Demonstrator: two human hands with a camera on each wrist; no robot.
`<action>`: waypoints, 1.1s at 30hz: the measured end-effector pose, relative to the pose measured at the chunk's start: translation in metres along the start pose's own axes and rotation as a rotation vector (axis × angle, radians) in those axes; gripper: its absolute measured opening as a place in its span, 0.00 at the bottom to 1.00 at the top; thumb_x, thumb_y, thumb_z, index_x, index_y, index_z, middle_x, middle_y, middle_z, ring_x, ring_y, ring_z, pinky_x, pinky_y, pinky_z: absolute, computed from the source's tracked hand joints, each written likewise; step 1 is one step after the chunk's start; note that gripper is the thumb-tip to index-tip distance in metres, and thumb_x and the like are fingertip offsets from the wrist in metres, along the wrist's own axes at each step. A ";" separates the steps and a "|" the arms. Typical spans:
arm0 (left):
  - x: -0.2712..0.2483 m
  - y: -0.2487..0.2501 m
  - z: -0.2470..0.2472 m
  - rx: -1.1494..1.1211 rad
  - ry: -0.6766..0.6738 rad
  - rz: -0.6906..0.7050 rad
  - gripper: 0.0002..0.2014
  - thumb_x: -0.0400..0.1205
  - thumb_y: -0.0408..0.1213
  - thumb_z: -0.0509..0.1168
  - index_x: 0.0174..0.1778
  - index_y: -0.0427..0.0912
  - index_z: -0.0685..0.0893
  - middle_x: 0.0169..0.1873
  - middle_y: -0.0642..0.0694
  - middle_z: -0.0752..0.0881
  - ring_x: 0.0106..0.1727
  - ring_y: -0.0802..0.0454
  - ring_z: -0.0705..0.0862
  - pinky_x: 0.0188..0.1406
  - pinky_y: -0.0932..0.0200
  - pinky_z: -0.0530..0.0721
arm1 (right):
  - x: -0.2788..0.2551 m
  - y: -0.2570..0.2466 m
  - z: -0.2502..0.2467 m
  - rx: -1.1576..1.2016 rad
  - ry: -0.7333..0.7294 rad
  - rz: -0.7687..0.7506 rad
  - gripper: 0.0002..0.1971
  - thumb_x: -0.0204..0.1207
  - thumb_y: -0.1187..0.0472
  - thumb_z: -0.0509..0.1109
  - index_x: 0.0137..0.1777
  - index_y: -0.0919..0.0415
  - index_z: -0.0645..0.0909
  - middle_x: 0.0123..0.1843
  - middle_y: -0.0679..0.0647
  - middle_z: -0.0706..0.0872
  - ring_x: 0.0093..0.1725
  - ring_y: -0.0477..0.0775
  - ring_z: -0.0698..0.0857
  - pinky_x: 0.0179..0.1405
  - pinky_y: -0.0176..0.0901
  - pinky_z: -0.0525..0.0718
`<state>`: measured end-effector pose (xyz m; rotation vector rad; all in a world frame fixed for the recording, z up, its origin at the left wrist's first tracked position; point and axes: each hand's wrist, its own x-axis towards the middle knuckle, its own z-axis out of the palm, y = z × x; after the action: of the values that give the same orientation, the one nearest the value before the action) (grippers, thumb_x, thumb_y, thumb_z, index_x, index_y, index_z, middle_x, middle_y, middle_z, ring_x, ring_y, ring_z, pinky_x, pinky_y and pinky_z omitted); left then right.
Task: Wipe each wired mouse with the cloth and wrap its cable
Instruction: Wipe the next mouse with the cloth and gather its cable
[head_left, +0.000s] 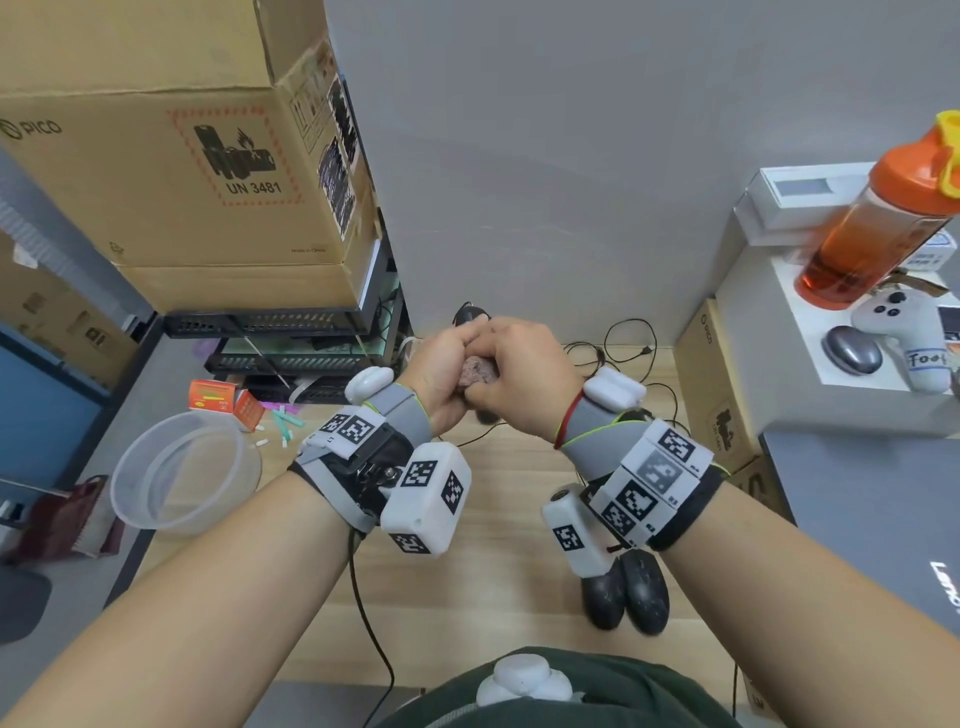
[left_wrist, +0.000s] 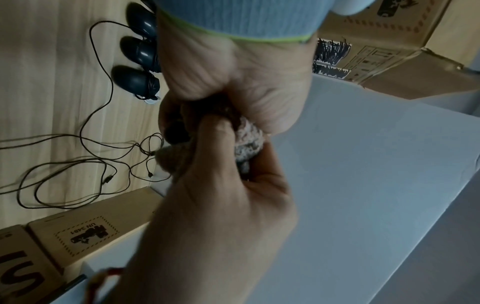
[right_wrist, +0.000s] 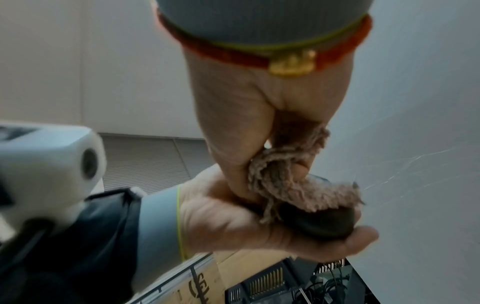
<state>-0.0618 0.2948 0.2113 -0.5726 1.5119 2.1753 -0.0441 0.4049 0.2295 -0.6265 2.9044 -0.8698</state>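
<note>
My left hand (head_left: 439, 371) cups a black wired mouse (right_wrist: 319, 224) in its palm, above the back of the wooden table (head_left: 493, 519). My right hand (head_left: 524, 374) grips a bunched pinkish cloth (head_left: 475, 371) and presses it onto the top of that mouse. The left wrist view shows the cloth (left_wrist: 249, 142) squeezed between both hands, with a dark bit of mouse (left_wrist: 176, 133) beside it. Most of the mouse is hidden by fingers. Two other black mice (head_left: 626, 597) lie near my right wrist. The left wrist view shows three mice (left_wrist: 137, 51) in a row, cables wrapped round them.
Loose black cables (head_left: 623, 353) sprawl over the table's back right. Stacked cardboard boxes (head_left: 171, 156) rise at the left, with a clear plastic tub (head_left: 182, 473) in front. On the right stand an orange bottle (head_left: 878, 228), a white controller (head_left: 904, 332) and a grey laptop (head_left: 883, 509).
</note>
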 end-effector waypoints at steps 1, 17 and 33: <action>0.000 0.002 0.000 -0.003 0.008 -0.008 0.19 0.91 0.45 0.59 0.35 0.43 0.79 0.27 0.46 0.80 0.27 0.51 0.82 0.27 0.61 0.77 | -0.001 -0.001 0.002 -0.012 0.016 -0.004 0.10 0.65 0.61 0.74 0.46 0.59 0.89 0.48 0.55 0.84 0.51 0.60 0.82 0.48 0.52 0.81; -0.003 0.000 -0.005 0.067 0.026 0.016 0.23 0.92 0.54 0.54 0.48 0.41 0.84 0.39 0.40 0.88 0.33 0.42 0.86 0.38 0.49 0.80 | -0.013 0.015 -0.022 0.356 -0.075 0.138 0.09 0.64 0.69 0.78 0.43 0.58 0.86 0.27 0.47 0.86 0.27 0.59 0.87 0.28 0.45 0.86; -0.006 0.002 -0.004 0.143 0.004 -0.006 0.24 0.92 0.54 0.53 0.58 0.38 0.86 0.48 0.34 0.88 0.43 0.39 0.87 0.52 0.41 0.84 | 0.010 0.030 -0.022 0.293 -0.037 0.116 0.08 0.65 0.61 0.80 0.43 0.54 0.88 0.22 0.43 0.86 0.24 0.42 0.85 0.39 0.43 0.88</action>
<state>-0.0574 0.2894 0.2147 -0.5333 1.6493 2.0427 -0.0678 0.4351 0.2328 -0.4398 2.6715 -1.2201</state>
